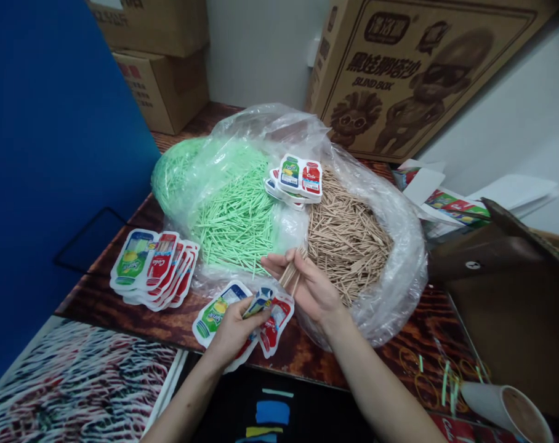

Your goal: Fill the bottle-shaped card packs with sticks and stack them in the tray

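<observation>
Near the table's front edge, my left hand (242, 329) is closed on a bottle-shaped packet (276, 320) with a red cola half. More such packets (215, 315) lie under that hand. My right hand (309, 283) pinches a small bunch of thin brown sticks (290, 275) just above the packet. Behind the hands, a clear plastic bag holds many green sticks (236, 215). Beside it, another clear bag holds many brown sticks (348, 234). A few packets (300, 178) rest on top between the two heaps. At the left, several packets (154, 267) lie in a fanned stack.
A large cardboard box (413, 80) stands at the back right, smaller boxes (164, 80) at the back left. A blue panel (53, 154) borders the left side. On the right are an open carton (510, 326), a paper cup (501, 406) lying tipped and yellow rubber bands (425, 391).
</observation>
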Demonstrator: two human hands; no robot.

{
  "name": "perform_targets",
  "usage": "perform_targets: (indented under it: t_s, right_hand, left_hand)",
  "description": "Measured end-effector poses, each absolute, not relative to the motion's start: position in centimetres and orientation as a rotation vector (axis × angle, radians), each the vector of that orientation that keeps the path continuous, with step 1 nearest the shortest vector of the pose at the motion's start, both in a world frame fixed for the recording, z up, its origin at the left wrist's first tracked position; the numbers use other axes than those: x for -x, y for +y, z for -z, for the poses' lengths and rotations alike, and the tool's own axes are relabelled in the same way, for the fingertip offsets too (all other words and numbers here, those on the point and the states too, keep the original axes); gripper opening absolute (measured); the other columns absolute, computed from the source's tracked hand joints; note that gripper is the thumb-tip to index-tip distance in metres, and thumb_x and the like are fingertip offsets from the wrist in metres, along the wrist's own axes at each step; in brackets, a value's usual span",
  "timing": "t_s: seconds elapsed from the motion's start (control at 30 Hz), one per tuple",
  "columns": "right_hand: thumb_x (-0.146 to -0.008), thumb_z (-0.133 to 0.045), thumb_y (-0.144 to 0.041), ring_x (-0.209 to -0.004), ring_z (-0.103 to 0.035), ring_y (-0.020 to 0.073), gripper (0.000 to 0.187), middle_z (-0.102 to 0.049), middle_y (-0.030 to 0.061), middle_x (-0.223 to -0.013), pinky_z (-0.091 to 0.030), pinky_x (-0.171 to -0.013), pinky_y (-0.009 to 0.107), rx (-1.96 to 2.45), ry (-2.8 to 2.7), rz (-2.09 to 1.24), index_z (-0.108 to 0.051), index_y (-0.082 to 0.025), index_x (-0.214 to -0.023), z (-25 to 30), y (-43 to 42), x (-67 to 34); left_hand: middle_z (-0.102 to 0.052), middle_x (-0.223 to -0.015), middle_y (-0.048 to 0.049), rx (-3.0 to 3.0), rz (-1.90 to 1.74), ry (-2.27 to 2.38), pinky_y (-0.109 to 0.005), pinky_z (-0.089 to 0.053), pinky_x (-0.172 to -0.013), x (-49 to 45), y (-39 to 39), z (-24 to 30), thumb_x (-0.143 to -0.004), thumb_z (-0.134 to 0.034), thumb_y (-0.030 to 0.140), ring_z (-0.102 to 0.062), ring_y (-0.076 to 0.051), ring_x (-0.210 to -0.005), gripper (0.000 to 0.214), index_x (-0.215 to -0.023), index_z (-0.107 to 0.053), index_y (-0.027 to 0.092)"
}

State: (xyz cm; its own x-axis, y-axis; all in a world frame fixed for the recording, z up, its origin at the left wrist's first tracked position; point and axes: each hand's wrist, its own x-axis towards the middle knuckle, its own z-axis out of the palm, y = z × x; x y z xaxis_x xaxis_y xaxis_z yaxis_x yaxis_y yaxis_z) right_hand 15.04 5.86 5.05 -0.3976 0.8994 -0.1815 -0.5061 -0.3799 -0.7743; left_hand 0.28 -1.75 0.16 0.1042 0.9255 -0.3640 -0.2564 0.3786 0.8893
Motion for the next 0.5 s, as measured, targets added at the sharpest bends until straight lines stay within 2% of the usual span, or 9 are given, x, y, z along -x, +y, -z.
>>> perform_targets:
  t_s: [0.23, 0.43, 0.5]
  right_hand:
    - [-0.081, -0.064, -0.046, -0.106, -0.064, 0.0250, 0.026, -0.074, 0.0051, -0.096, -0.040, -0.102, 0.048, 0.777, -0.748, -1.913, -0.055, -0.022, -0.079, -4.8, 4.9, -15.4]
    - [-0.086, -0.058, -0.044, -0.077, -0.066, 0.0181, 0.026, -0.073, 0.0073, -0.093, -0.051, -0.079, 0.036, 1.025, -0.816, -1.771, -0.058, -0.018, -0.080, -4.4, 3.5, -15.5]
    - [-0.085, -0.061, -0.041, -0.081, -0.064, 0.0166, 0.023, -0.070, 0.0057, -0.101, -0.050, -0.078, 0.032, 1.053, -0.986, -1.770, -0.059, -0.018, -0.081, -4.7, 3.1, -15.6]
  left_hand:
    - [-0.066, -0.071, -0.0005, -0.712, -1.016, 1.115, -0.024, -0.042, -0.065, -0.5, -1.8, 0.3, -0.071, -0.073, 0.030, -0.056, -0.014, -0.064, 0.018, -0.080, -0.069, 0.016]
    - [-0.066, -0.071, -0.0001, -0.864, -1.071, 1.258, -0.025, -0.044, -0.066, -0.5, -1.2, -0.8, -0.070, -0.072, 0.029, -0.056, -0.016, -0.065, 0.015, -0.078, -0.070, 0.016]
    - [-0.065, -0.069, 0.0016, -0.963, -1.104, 1.330, -0.023, -0.044, -0.066, -0.5, -1.0, -1.0, -0.071, -0.071, 0.028, -0.055, -0.015, -0.066, 0.011, -0.073, -0.070, 0.017]
